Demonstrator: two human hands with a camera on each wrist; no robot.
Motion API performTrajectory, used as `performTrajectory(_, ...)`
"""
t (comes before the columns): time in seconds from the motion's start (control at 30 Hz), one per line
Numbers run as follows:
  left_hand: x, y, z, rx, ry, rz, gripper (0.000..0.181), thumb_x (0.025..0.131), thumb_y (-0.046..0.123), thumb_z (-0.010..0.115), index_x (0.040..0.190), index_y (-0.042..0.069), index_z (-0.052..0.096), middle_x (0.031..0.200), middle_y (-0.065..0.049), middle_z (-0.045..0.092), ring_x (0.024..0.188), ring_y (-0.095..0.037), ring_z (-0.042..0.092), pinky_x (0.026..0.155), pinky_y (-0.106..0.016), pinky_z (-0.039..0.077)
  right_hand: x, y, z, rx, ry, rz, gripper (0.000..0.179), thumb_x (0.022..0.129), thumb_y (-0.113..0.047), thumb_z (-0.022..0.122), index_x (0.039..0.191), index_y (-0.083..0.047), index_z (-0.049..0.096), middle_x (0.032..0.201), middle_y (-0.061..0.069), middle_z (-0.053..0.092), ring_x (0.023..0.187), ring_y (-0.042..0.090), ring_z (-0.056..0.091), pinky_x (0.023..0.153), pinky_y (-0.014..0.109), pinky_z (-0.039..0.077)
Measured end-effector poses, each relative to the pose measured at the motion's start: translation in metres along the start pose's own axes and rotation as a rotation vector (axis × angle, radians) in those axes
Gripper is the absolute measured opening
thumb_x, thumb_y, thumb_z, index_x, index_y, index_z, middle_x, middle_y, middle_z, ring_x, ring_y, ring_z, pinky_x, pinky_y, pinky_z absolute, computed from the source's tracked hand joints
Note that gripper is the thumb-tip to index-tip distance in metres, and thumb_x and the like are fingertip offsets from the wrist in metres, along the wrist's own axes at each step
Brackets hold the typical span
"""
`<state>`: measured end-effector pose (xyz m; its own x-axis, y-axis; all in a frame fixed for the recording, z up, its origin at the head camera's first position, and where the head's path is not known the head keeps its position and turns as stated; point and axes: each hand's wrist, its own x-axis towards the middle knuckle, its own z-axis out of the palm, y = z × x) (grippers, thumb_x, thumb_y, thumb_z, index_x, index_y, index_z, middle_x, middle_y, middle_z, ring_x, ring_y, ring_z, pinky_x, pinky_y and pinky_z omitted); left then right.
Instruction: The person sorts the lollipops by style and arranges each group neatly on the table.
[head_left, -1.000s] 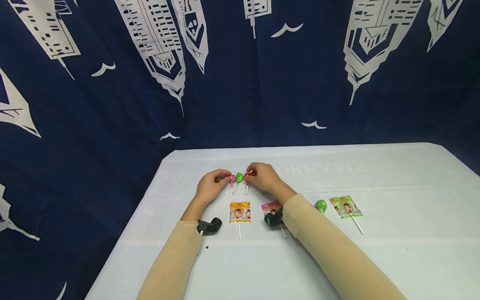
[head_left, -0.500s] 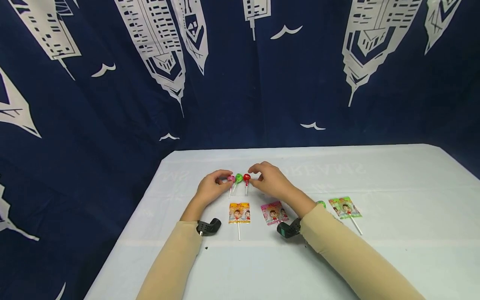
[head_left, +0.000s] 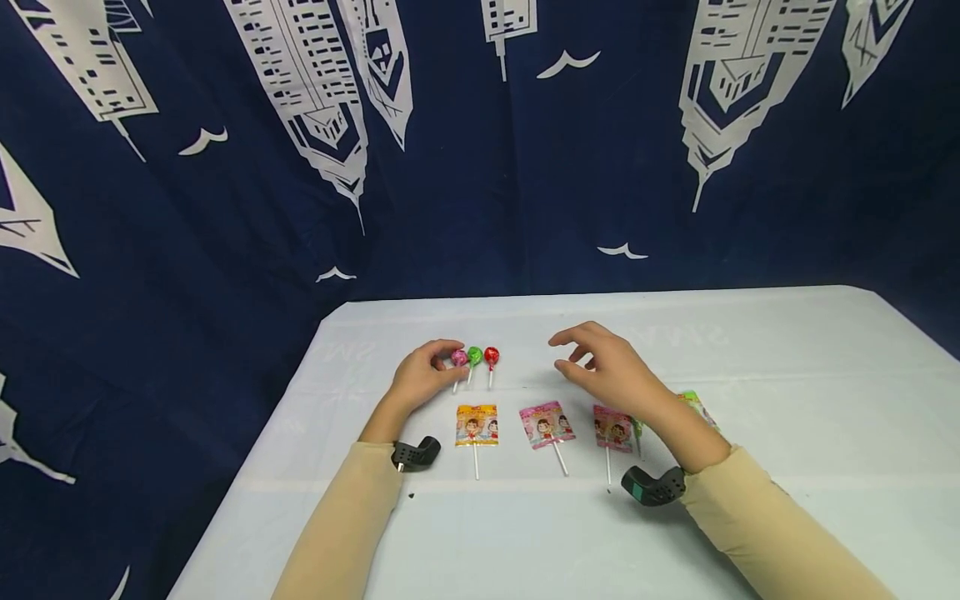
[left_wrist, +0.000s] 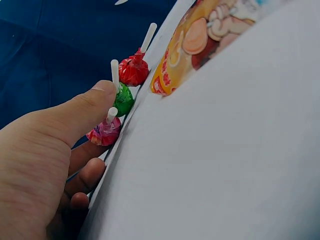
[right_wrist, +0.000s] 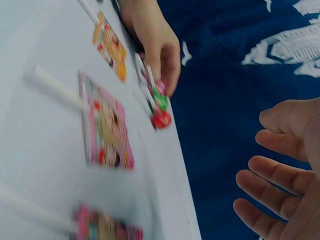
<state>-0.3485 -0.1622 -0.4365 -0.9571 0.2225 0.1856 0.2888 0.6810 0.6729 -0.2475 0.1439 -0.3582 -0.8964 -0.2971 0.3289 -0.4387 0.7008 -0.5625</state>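
My left hand [head_left: 422, 374] is at the back left of the table, thumb and fingers around a pink round lollipop [left_wrist: 106, 131]. Beside it lies a green lollipop [head_left: 476, 356], its wrapper close to my thumb in the left wrist view. A red lollipop [head_left: 491, 356] completes the row on the right, apart from my fingers. White sticks point towards me in the head view. My right hand [head_left: 611, 367] hovers to the right of the row, fingers spread and holding nothing. Its forearm partly hides a green lollipop [head_left: 637, 427] and a green flat packet [head_left: 696, 405].
Nearer me lie flat-packed lollipops: an orange packet [head_left: 476, 426], a pink packet [head_left: 547, 424] and another pink packet [head_left: 613, 428]. They rest on a white-covered table [head_left: 525, 533]. A dark blue patterned curtain [head_left: 465, 208] hangs behind its far edge.
My right hand has let go of the red lollipop and moved right, uncovering the pink packets. The left hand stays at the pink lollipop.
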Motion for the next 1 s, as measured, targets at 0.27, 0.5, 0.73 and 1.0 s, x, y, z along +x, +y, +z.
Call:
performTrajectory(0.27,0.000,0.000,0.001,-0.013,0.034,0.003,0.034,0.090,0.034,0.072,0.123,0.024,0.070,0.086,-0.001,0.064,0.076,-0.014,0.052,0.069,-0.029,0.039,-0.021,0.029,-0.025,-0.059,-0.006,0.050,0.028,0.095,-0.019,0.066,0.123,-0.013,0.066,0.122,0.007,0.066,0.102,0.025,0.065,0.091,0.049,0.052)
performTrajectory(0.5,-0.002,-0.001,0.003,-0.017,0.061,-0.003,0.029,0.093,0.029,0.069,0.121,0.022,0.071,0.099,0.000,0.069,0.078,-0.013,0.053,0.071,-0.029,0.039,-0.027,0.041,-0.040,-0.083,-0.086,0.031,0.029,0.095,-0.019,0.068,0.122,-0.011,0.067,0.120,0.008,0.068,0.104,0.026,0.063,0.092,0.051,0.049)
performTrajectory(0.73,-0.002,-0.001,0.003,0.002,0.073,0.020,0.027,0.093,0.024,0.070,0.120,0.021,0.071,0.104,-0.003,0.072,0.078,-0.014,0.053,0.071,-0.030,0.040,-0.029,0.052,-0.043,-0.120,-0.206,0.040,0.031,0.091,-0.018,0.072,0.120,-0.009,0.068,0.116,0.008,0.070,0.099,0.022,0.061,0.085,0.044,0.050)
performTrajectory(1.0,0.000,-0.002,0.005,0.012,0.083,0.023,0.027,0.092,0.022,0.072,0.119,0.019,0.072,0.104,-0.002,0.074,0.076,-0.012,0.053,0.071,-0.028,0.040,-0.029,0.060,-0.046,-0.151,-0.304,0.052,0.036,0.086,-0.021,0.077,0.118,-0.008,0.069,0.108,0.008,0.071,0.094,0.024,0.061,0.079,0.038,0.049)
